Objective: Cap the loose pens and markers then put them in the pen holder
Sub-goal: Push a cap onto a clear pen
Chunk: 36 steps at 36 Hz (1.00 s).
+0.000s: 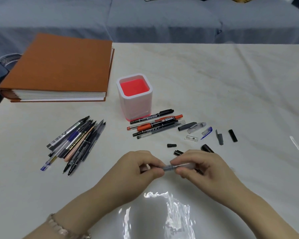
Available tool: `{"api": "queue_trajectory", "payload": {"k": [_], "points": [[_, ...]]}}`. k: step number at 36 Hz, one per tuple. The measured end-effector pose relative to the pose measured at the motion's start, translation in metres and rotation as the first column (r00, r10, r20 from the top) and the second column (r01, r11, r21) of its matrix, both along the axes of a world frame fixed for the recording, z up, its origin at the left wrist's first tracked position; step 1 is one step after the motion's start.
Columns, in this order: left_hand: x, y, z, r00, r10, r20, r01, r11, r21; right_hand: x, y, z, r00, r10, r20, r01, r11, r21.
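Note:
Both hands meet low in the middle of the table over a clear pen (173, 167). My left hand (138, 167) pinches its left end and my right hand (202, 167) pinches the frosted right part. The white pen holder (135, 99) with a red inside stands upright behind them. A pile of uncapped pens (74, 144) lies at the left. A group of capped pens and markers (155, 125) lies just in front of the holder. Loose caps (219, 135) are scattered to the right.
A thick orange binder (59, 69) lies at the table's back left. A glossy transparent sheet (162, 213) covers the near table. A grey-blue sofa (145, 19) runs behind the table's far edge.

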<state>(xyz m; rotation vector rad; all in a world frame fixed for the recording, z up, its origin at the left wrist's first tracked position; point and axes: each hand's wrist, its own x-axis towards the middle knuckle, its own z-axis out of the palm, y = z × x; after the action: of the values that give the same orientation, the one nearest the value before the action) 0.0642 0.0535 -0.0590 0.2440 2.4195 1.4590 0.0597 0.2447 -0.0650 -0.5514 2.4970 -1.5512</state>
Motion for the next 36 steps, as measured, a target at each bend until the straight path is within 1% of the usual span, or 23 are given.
{"api": "queue_trajectory", "payload": {"k": [3, 5, 7, 9, 12, 15, 17, 20, 23, 25, 28, 33, 36], "points": [[0.004, -0.004, -0.004, 0.999, -0.003, -0.035, 0.000, 0.996, -0.088, -0.002, 0.000, -0.004, 0.998, 0.063, -0.024, -0.057, 0.980, 0.191], [0.006, -0.009, -0.006, 0.999, -0.003, -0.050, -0.005, 0.988, -0.151, -0.003, -0.004, -0.008, 0.987, 0.138, -0.078, -0.104, 0.936, 0.337], [0.007, -0.018, -0.010, 0.994, -0.019, -0.108, -0.009, 0.967, -0.253, -0.008, -0.007, -0.010, 0.971, 0.172, -0.165, -0.086, 0.899, 0.430], [0.006, -0.032, -0.016, 0.985, 0.008, -0.175, -0.066, 0.943, -0.326, -0.018, -0.008, -0.011, 0.957, 0.110, -0.270, 0.022, 0.896, 0.443], [0.005, -0.059, -0.022, 0.962, 0.153, -0.227, -0.233, 0.893, -0.385, -0.040, -0.009, -0.012, 0.931, -0.023, -0.365, 0.180, 0.898, 0.402], [0.005, -0.083, -0.025, 0.915, 0.280, -0.292, -0.390, 0.800, -0.455, -0.065, -0.014, -0.015, 0.917, -0.128, -0.377, 0.277, 0.886, 0.373], [0.003, -0.093, -0.026, 0.894, 0.318, -0.315, -0.440, 0.752, -0.490, -0.080, -0.020, -0.019, 0.925, -0.166, -0.342, 0.301, 0.870, 0.390], [-0.002, -0.099, -0.028, 0.893, 0.307, -0.328, -0.445, 0.709, -0.547, -0.095, -0.027, -0.030, 0.946, -0.165, -0.279, 0.283, 0.839, 0.464], [-0.008, -0.097, -0.029, 0.898, 0.275, -0.343, -0.435, 0.670, -0.602, -0.099, -0.031, -0.036, 0.951, -0.141, -0.276, 0.273, 0.802, 0.532], [-0.014, -0.096, -0.031, 0.908, 0.236, -0.347, -0.413, 0.643, -0.645, -0.093, -0.030, -0.035, 0.945, -0.154, -0.288, 0.291, 0.797, 0.529], [-0.024, -0.093, -0.037, 0.927, 0.180, -0.330, -0.369, 0.601, -0.709, -0.077, -0.021, -0.032, 0.944, -0.137, -0.301, 0.280, 0.817, 0.505], [-0.035, -0.086, -0.044, 0.923, 0.104, -0.370, -0.360, 0.575, -0.735, -0.047, 0.010, -0.028, 0.966, -0.094, -0.240, 0.212, 0.820, 0.532], [-0.037, -0.083, -0.045, 0.922, 0.085, -0.378, -0.357, 0.566, -0.743, -0.034, 0.027, -0.028, 0.969, -0.106, -0.222, 0.214, 0.809, 0.547]]}}
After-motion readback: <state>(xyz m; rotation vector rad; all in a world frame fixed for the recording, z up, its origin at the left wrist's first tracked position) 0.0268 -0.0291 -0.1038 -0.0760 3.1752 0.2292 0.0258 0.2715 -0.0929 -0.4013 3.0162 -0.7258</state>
